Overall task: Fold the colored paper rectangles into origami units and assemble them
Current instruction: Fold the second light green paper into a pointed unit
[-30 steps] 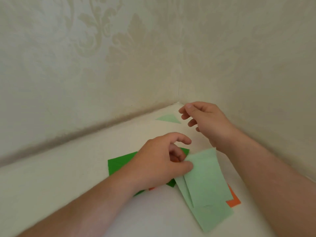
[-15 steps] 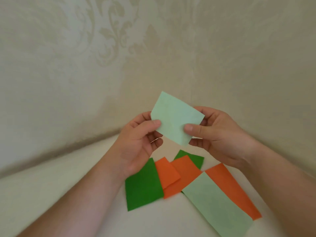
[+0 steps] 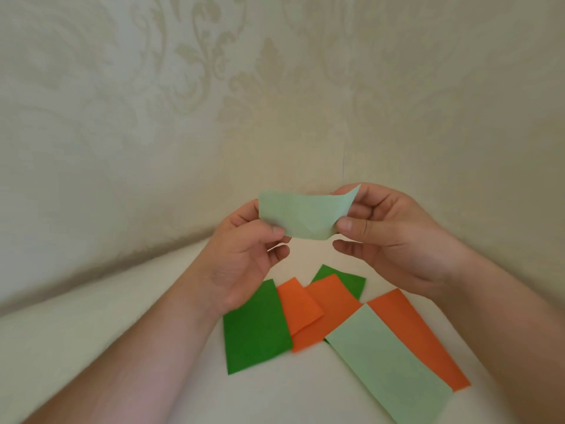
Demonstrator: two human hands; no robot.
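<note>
Above the tabletop, left hand (image 3: 244,255) and right hand (image 3: 394,237) pinch opposite ends of a bowed pale green rectangle (image 3: 302,214). Uneven pull may skew its crease; loose rectangles (image 3: 324,313) lie below.

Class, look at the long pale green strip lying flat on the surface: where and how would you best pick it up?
Pinch the pale green strip at its near right end, coming from the right; that end lies bare, while its far end overlaps the orange paper.
</note>
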